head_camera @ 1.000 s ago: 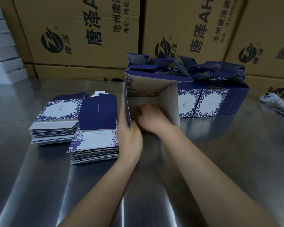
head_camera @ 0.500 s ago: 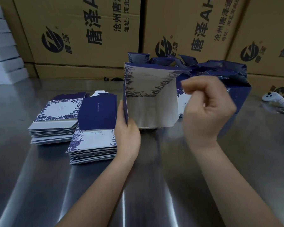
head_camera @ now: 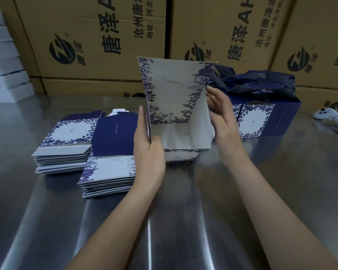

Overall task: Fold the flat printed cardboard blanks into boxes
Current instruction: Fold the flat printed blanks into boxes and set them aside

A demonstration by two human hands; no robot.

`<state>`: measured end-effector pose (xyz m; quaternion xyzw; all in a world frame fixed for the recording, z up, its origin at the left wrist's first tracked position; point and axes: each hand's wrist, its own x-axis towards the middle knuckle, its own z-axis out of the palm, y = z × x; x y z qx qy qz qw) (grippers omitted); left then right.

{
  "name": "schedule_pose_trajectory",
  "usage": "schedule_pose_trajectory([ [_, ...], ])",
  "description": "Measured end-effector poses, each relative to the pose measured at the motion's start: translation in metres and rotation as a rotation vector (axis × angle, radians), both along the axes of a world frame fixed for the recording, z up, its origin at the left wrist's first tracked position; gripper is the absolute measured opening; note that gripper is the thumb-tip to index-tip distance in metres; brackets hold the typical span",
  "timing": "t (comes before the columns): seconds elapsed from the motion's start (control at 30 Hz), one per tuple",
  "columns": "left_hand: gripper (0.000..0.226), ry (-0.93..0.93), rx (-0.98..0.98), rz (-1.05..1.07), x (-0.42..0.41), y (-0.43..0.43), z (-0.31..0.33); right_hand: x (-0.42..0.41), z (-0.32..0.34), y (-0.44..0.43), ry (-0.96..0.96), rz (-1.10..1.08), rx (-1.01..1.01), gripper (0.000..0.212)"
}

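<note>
A half-formed box (head_camera: 176, 98) with a blue floral print stands on the steel table (head_camera: 183, 211), its open side facing me. My left hand (head_camera: 147, 147) holds the box's left wall, thumb inside and fingers outside. My right hand (head_camera: 222, 117) lies flat with straight fingers against the right wall. Two stacks of flat blanks (head_camera: 66, 145) (head_camera: 109, 168) sit to the left. Finished dark blue boxes (head_camera: 261, 106) stand in a group behind on the right.
Large brown shipping cartons (head_camera: 105, 45) line the back of the table. White foam pieces (head_camera: 4, 61) are stacked at far left. A white controller (head_camera: 330, 116) lies at the right edge.
My right hand came out of the box, rose curled, then opened flat against the right wall. The box tilted so its printed back panel faces me.
</note>
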<state>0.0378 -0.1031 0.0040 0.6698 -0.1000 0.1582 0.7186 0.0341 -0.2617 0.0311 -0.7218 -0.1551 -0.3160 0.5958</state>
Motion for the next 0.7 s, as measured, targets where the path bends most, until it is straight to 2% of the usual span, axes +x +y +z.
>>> schedule_pose_trajectory([
  [0.1,0.077,-0.088,0.051,-0.021,-0.003,-0.001,0.001,0.002,0.002,0.0,-0.015,0.053,0.057,0.045],
  [0.3,0.064,-0.193,0.078,-0.042,0.0,-0.001,-0.002,-0.001,0.008,0.0,-0.034,0.142,0.158,0.051],
  [0.5,0.056,-0.259,0.017,-0.118,-0.001,0.0,-0.002,-0.005,0.013,0.0,0.007,0.177,0.165,0.053],
  [0.7,0.054,-0.291,0.003,-0.162,-0.001,0.0,-0.003,0.0,0.01,-0.005,0.085,0.124,0.151,0.059],
])
